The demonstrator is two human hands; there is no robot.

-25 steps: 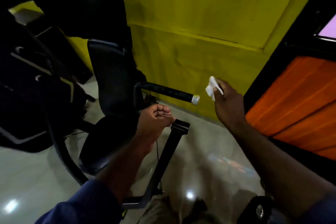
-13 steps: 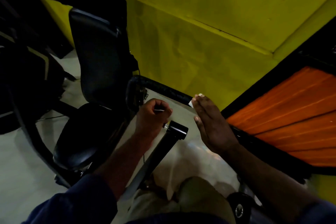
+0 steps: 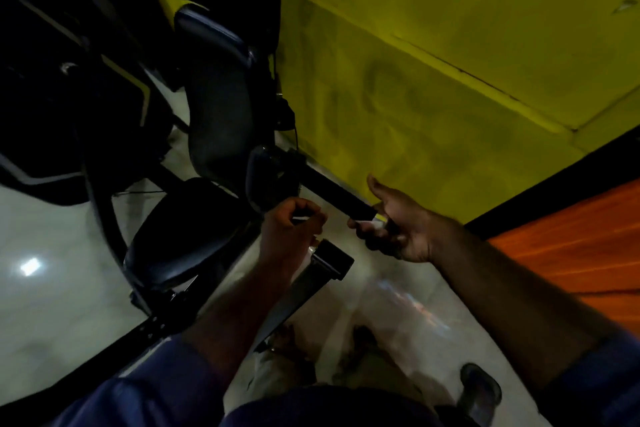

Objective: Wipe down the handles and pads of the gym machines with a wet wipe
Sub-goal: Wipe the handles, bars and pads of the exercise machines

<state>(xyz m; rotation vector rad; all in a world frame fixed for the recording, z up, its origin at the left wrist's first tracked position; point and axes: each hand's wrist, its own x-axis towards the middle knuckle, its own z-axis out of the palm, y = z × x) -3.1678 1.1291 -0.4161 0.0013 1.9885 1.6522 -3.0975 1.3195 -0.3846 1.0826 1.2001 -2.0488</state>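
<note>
A black handle (image 3: 332,189) sticks out to the right from a dark gym machine with a back pad (image 3: 221,114) and a seat pad (image 3: 180,243). My right hand (image 3: 405,229) cups the handle's free end with the white wet wipe (image 3: 372,224) pressed against it, thumb raised, fingers curled underneath. The wipe is mostly hidden in the palm. My left hand (image 3: 287,229) is curled just left of the handle's end, above a black-capped frame post (image 3: 332,258). A thin pale bar shows between its fingers.
A yellow wall (image 3: 450,62) runs close behind the handle. An orange panel (image 3: 571,253) with a black border stands at the right. More dark equipment (image 3: 52,97) fills the left. The floor is glossy and pale; my shoe (image 3: 479,388) is at the bottom right.
My right hand came in from beside the handle's tip and closed the wipe around the end. The view swung down and left. My left hand stayed curled in place.
</note>
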